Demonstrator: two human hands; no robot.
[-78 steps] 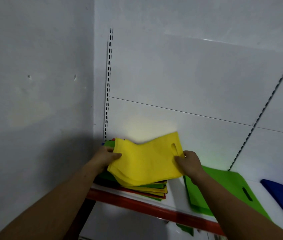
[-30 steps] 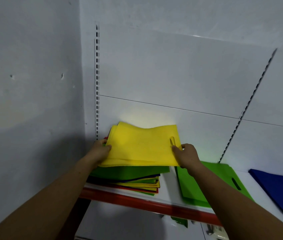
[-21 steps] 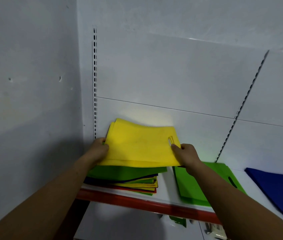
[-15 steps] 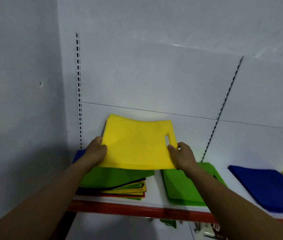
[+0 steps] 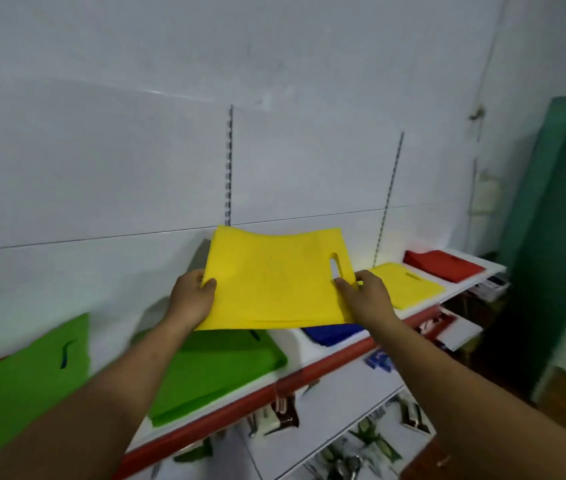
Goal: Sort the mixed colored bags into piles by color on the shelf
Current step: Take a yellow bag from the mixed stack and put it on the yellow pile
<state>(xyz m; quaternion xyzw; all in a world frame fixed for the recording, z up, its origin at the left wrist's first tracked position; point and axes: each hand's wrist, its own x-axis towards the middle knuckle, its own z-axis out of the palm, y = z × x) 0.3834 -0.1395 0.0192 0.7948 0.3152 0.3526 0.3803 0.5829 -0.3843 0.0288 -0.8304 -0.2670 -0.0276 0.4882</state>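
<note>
Yellow bags (image 5: 271,285) held in the air above the shelf (image 5: 330,362), between two piles.

My left hand (image 5: 193,299) pinches the left edge, thumb on top and fingers curled beneath; my right hand (image 5: 366,299) clamps the right edge beside the slot handle. The flat, matte fabric sags slightly over the gap between the green pile (image 5: 219,368) and blue pile (image 5: 333,332), with open air rightward to the yellow pile (image 5: 406,287) and red pile (image 5: 444,266). Half a second ago it hung over the green-topped stack (image 5: 25,368) far left.
</note>
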